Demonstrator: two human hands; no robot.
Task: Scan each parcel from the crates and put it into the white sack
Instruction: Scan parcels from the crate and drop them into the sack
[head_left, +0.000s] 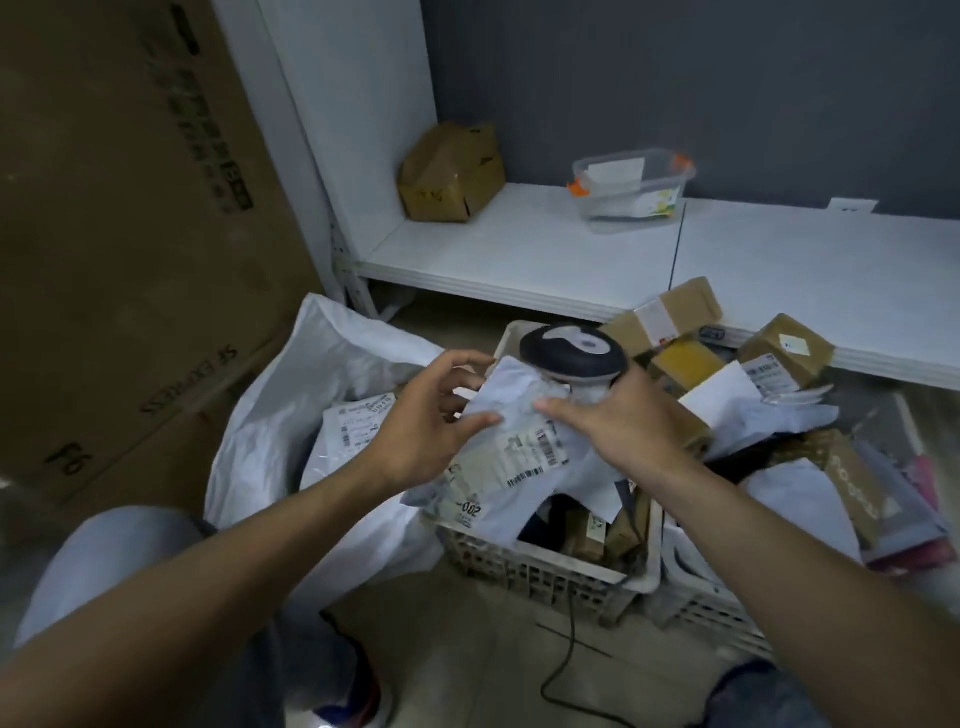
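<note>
A white plastic mailer parcel (511, 457) with barcode labels hangs over the near-left corner of a pale slatted crate (540, 571). My left hand (421, 421) pinches its left edge between thumb and fingers. My right hand (618, 421) grips the handle of a black and grey barcode scanner (574, 353), whose head sits just above the parcel's top; my thumb lies across the mailer. The open white sack (270, 426) stands left of the crate and holds a labelled white parcel (353, 421). Brown boxes (670, 317) and more mailers fill the crate's far side.
A second crate (727, 613) with packets stands to the right. A white shelf (545, 249) behind carries a brown box (452, 174) and a clear plastic tub (631, 184). Big cardboard cartons (119, 208) rise at the left. The scanner's cable (563, 670) trails on the floor.
</note>
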